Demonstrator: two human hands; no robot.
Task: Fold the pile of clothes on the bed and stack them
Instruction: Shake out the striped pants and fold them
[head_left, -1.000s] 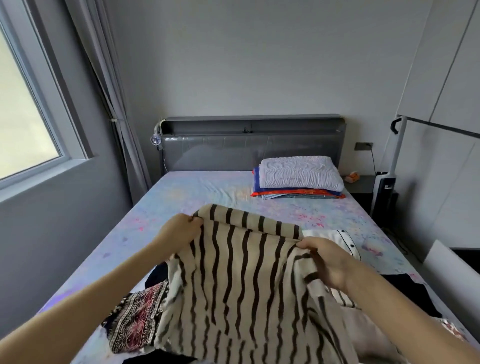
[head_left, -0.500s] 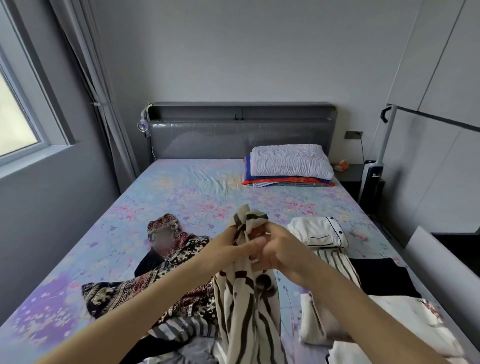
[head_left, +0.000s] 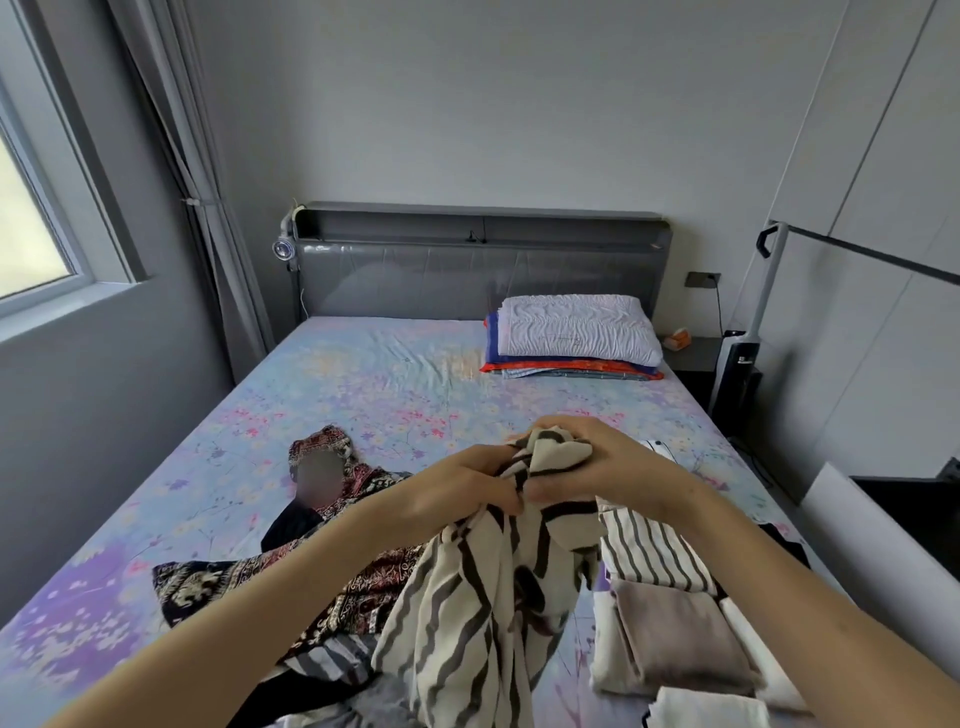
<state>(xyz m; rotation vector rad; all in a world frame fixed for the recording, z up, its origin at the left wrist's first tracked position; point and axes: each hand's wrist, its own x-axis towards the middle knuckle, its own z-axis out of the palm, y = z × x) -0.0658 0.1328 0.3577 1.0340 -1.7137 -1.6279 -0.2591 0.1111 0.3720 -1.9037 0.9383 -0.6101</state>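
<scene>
A cream garment with dark stripes (head_left: 483, 613) hangs bunched above the near part of the bed. My left hand (head_left: 457, 488) and my right hand (head_left: 597, 467) grip its top edge close together, almost touching. Below and to the left lies an unfolded pile: a dark patterned cloth (head_left: 311, 587), black cloth and a grey striped piece (head_left: 332, 665). At the right lie folded clothes: a thin-striped piece (head_left: 654, 551), a taupe piece (head_left: 675, 634) and white pieces (head_left: 706, 706).
The bed (head_left: 363, 395) has a pastel floral sheet. A white pillow (head_left: 576, 327) rests on folded colourful blankets by the grey headboard (head_left: 467, 270). A window and curtain are on the left. A nightstand and a vacuum (head_left: 737, 364) stand on the right.
The striped garment was held spread wide between my hands. My hands have come together, and it now hangs bunched and doubled over. The view has shifted slightly.
</scene>
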